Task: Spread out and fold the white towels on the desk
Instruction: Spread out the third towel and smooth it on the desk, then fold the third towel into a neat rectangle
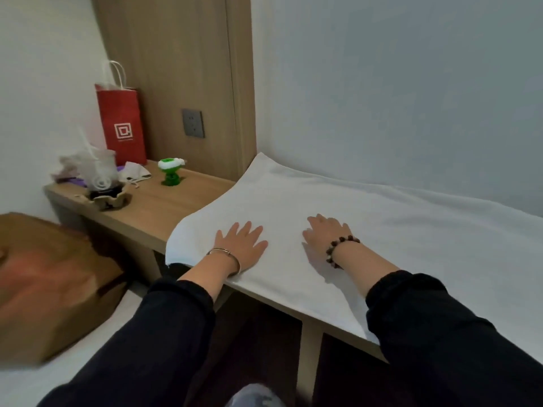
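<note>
A white towel (382, 218) lies spread flat over the wooden desk (164, 207), reaching from its middle to the right edge of view, its far edge against the wall. My left hand (242, 245) rests palm down on the towel's near left part, fingers apart, a thin metal bangle on the wrist. My right hand (324, 235) presses flat on the towel a little to the right, fingers apart, with a dark bead bracelet on the wrist. Neither hand grips the cloth. Both arms wear black sleeves.
On the desk's left end stand a red paper bag (122, 124), a plastic cup in a cardboard holder (105, 183), crumpled tissue and a small green toy (170, 171). A wall socket (193, 123) sits behind. A brown paper bag (50, 283) lies at the lower left.
</note>
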Demonstrator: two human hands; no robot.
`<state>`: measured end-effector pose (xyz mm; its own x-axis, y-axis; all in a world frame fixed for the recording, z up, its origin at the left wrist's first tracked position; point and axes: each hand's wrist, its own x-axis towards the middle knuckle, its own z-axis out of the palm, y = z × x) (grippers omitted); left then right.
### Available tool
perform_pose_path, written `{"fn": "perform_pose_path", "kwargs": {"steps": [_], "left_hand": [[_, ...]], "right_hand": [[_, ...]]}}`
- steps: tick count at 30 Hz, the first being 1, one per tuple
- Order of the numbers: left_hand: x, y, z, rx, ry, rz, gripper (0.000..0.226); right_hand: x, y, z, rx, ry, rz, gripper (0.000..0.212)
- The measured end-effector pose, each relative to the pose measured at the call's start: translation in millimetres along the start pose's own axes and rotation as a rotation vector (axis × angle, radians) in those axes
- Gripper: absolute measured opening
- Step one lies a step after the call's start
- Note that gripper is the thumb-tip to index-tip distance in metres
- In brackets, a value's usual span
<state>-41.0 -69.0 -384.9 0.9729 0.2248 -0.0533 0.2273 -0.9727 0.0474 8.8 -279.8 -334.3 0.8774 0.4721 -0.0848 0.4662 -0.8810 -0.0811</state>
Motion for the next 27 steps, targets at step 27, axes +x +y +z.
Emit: {"fn": "perform_pose_path", "kwargs": {"steps": [27], "left_hand": [[-3.3,-80.9,-67.9,-0.767,0.083,-0.574,0.033]], "right_hand": [[27.4,-16.3,43.1,0.079,0.05,0.065,0.057]]}}
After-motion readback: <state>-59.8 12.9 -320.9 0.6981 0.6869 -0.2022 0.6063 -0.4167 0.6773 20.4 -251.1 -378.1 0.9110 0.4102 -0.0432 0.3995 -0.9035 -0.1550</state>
